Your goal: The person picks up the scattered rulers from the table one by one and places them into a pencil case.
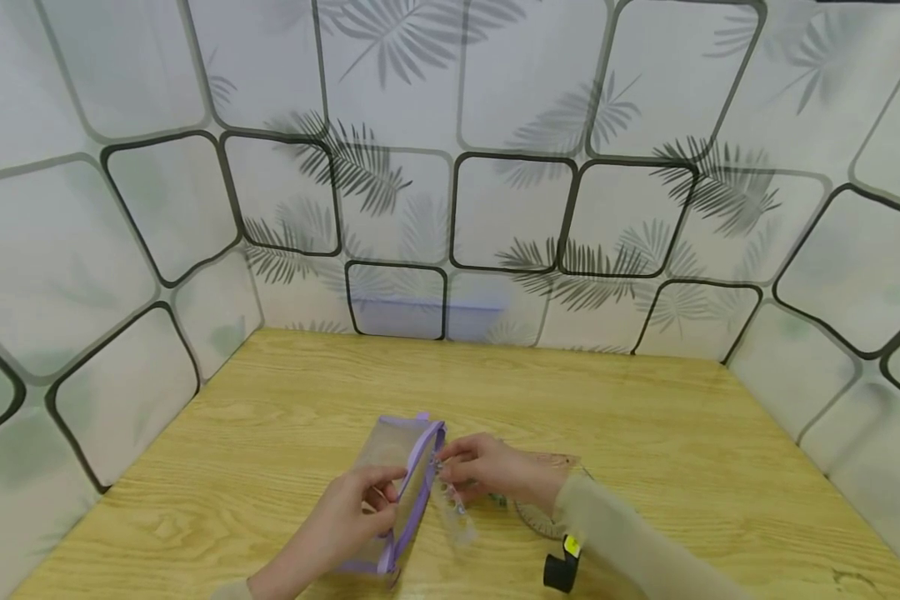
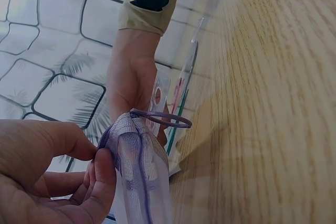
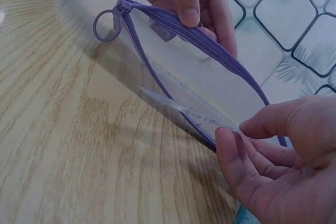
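Note:
A see-through zip pouch (image 1: 390, 446) with purple trim lies on the table, its zip undone. My left hand (image 1: 352, 510) pinches one edge of its opening between thumb and fingers; the right wrist view shows the purple zip (image 3: 231, 64) gaping, with a ring pull (image 3: 107, 26) at one end. In my right hand (image 1: 491, 467), a clear plastic ruler (image 1: 456, 512) is pinched at the pouch's mouth. Round holes show in the ruler (image 2: 157, 95) in the left wrist view. Seen from the right wrist, the ruler (image 3: 181, 107) lies across the lower zip edge.
A clear protractor (image 1: 537, 522) and an orange-tinted flat piece (image 1: 562, 459) lie on the wooden table (image 1: 307, 375), partly under my right forearm. A black device (image 1: 561, 572) with a yellow patch sits at the right sleeve. Patterned curtains (image 1: 510, 208) surround the table.

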A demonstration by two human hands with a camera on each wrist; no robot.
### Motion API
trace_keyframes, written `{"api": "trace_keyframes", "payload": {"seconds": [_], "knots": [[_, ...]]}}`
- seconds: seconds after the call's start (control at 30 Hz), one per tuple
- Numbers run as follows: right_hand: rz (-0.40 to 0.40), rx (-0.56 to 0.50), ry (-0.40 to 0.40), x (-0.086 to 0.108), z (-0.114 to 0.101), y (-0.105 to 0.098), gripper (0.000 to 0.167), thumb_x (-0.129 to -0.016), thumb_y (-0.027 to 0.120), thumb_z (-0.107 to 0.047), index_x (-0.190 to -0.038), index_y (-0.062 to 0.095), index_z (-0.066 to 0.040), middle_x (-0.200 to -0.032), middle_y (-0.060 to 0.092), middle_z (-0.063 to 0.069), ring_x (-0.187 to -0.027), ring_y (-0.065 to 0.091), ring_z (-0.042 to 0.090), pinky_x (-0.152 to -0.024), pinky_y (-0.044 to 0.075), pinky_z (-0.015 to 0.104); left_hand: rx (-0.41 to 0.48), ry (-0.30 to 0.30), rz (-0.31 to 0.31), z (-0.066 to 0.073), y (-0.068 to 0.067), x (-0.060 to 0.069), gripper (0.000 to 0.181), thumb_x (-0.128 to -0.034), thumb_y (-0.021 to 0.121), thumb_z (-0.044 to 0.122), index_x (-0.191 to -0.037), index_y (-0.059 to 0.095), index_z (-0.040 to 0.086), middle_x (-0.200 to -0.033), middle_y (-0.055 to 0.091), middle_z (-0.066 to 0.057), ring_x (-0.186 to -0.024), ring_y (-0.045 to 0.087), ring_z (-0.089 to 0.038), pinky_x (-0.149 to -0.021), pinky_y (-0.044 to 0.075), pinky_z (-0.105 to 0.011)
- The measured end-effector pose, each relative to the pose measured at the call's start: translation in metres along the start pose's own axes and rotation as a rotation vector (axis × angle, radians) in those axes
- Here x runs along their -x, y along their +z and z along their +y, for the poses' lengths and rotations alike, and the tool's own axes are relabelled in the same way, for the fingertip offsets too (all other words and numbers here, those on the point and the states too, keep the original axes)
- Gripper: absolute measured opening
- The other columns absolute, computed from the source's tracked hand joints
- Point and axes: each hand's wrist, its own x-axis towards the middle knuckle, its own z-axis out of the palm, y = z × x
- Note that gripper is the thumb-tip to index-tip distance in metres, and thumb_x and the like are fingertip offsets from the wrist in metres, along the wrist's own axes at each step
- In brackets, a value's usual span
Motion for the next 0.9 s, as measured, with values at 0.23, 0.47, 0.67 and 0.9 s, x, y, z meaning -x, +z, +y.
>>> {"api": "trace_keyframes", "payload": {"seconds": [0.23,0.47,0.67,0.9], "knots": [[-0.005,-0.009,-0.020,0.000,-0.002,0.005,0.046,-0.096,0.057,-0.007,-0.140,0.048,0.004,-0.112,0.065,0.013,-0.082,0.066,0.011,-0.076,0.061,0.029,-0.012,0.001,0.001,0.000,0.000,-0.001,0.046,-0.0796,0.059,-0.002,-0.125,0.061,-0.011,-0.088,0.060,-0.004,-0.071,0.057,0.001,-0.058,0.054,-0.017],[0.005,0.002,-0.047,-0.004,-0.004,0.013,0.053,-0.091,0.062,-0.005,-0.141,0.047,0.002,-0.117,0.064,0.014,-0.087,0.066,0.012,-0.079,0.061,0.030,-0.004,-0.001,-0.006,0.000,0.000,0.000,0.046,-0.0795,0.060,-0.003,-0.125,0.060,-0.011,-0.089,0.060,-0.006,-0.071,0.058,0.000,-0.058,0.054,-0.016],[0.033,0.000,-0.080,-0.008,-0.005,0.018,0.055,-0.089,0.063,-0.005,-0.141,0.046,0.007,-0.121,0.064,0.018,-0.093,0.067,0.014,-0.082,0.060,0.030,-0.012,-0.004,0.008,0.000,0.001,-0.001,0.046,-0.0787,0.060,-0.003,-0.124,0.061,-0.010,-0.089,0.060,-0.005,-0.070,0.057,0.000,-0.058,0.054,-0.016],[0.063,-0.062,-0.177,-0.016,0.001,0.028,0.049,-0.087,0.063,0.001,-0.132,0.051,0.014,-0.118,0.066,0.026,-0.083,0.069,0.013,-0.081,0.062,0.031,-0.011,0.001,0.006,0.000,-0.001,-0.001,0.046,-0.0789,0.060,-0.003,-0.124,0.061,-0.011,-0.089,0.060,-0.005,-0.071,0.057,0.000,-0.059,0.054,-0.016]]}}
